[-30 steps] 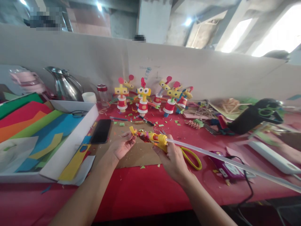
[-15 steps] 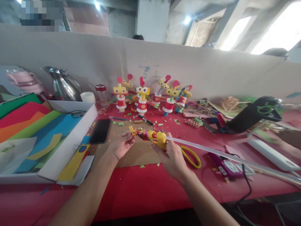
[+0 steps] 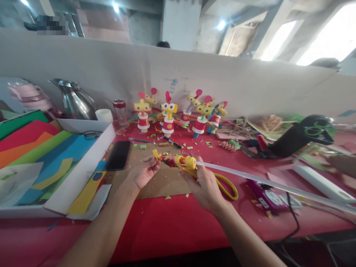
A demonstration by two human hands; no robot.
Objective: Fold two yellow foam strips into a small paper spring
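My right hand (image 3: 205,184) is closed round a yellow hot glue gun (image 3: 187,164), its nozzle end pointing left. A long translucent glue stick (image 3: 250,178) runs out of its back to the right, and a yellow cord (image 3: 230,187) loops beside the hand. Between the fingertips of my left hand (image 3: 146,171) is a small yellow paper piece (image 3: 155,153), held at the gun's tip. Whether tip and paper touch, I cannot tell. Below both hands lies a brown cardboard sheet (image 3: 167,181) dotted with paper scraps.
Several paper-cup figures (image 3: 168,120) stand at the back. At left are a white box (image 3: 80,167) of coloured paper, a black phone (image 3: 119,155) and a steel jug (image 3: 72,100). A purple device (image 3: 267,194) with a cord lies right. Another person's blurred hand (image 3: 340,165) shows at far right.
Both hands, the glue gun and the yellow paper hold nearly the same place. The other person's hand at far right has shifted slightly.
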